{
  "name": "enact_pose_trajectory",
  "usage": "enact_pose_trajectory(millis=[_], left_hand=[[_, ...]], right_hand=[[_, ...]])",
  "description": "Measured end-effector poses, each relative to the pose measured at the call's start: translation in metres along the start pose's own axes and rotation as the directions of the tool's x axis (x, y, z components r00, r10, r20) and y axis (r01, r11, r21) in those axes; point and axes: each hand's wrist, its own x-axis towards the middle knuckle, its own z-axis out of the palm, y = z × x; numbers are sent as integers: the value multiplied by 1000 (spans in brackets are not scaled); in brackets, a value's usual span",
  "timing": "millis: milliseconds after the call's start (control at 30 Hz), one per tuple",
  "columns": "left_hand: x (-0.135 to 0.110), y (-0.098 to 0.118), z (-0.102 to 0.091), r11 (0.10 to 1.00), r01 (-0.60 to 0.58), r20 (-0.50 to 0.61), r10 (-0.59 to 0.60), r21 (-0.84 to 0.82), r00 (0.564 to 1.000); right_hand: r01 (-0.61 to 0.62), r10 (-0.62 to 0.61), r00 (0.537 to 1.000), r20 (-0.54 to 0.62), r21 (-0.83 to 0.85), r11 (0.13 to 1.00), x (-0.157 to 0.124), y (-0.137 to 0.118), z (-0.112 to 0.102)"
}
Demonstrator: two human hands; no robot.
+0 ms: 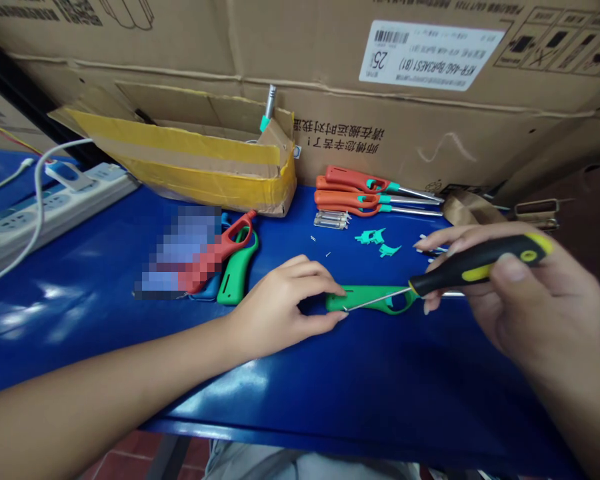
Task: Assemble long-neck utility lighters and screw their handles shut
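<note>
A green long-nosed lighter (363, 297) lies on the blue table in front of me, its metal tube partly hidden behind my right hand. My left hand (285, 303) pinches the handle's butt end between thumb and fingers. Wrapped around a black-and-yellow screwdriver (475, 263), my right hand (540, 300) holds it at a slant. The screwdriver's thin shaft crosses the lighter, and its tip is at the handle's lower edge near my left thumb. Beyond the lighter are teal plastic pieces (373, 237), clear fuel tanks (331, 220) and a few tiny screws or pins (328, 254).
Several orange and red lighters (347, 200) lie against the large cardboard box (330, 100). A yellow-taped carton (205, 177) stands back left. Red and green handle shells (237, 267) lie left beside a pixelated patch. A white power strip (55, 213) with cables runs along the left.
</note>
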Motion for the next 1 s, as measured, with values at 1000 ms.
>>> enact_pose_trajectory(millis=[1000], left_hand=[[-3, -9, 4, 998, 34, 138, -42, 58, 989]], right_hand=[[-8, 23, 992, -122, 127, 992, 18, 10, 46]])
